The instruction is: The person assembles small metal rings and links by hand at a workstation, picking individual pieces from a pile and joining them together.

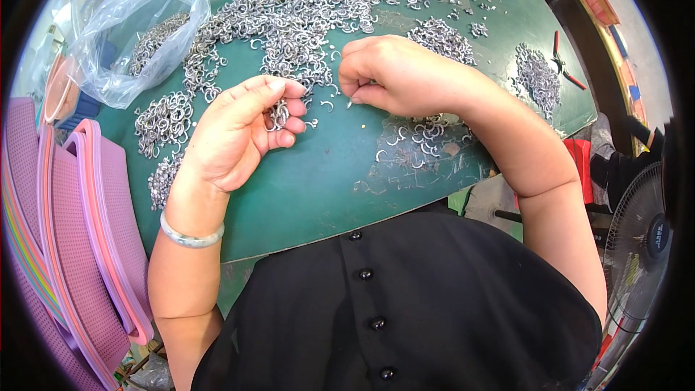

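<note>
Curled fingers of my left hand (242, 119) hold a small clump of curved metal pieces (276, 116), grey and C-shaped. My right hand (380, 76) is bent downward over the table with thumb and fingers pinched together. A tiny light-coloured bit shows at its fingertips, too small to name. Between and beyond both hands spreads a large heap of the same curved pieces (289, 11). A few loose ones lie under my right wrist, in a scattered group (422, 141).
Smaller piles lie at left (165, 123) and at right (537, 76) on the green table (304, 195). Red-handled pliers (557, 61) rest near the right edge. A clear plastic bag (123, 76) stands at far left, purple baskets (108, 210) below it. A fan (641, 232) is at right.
</note>
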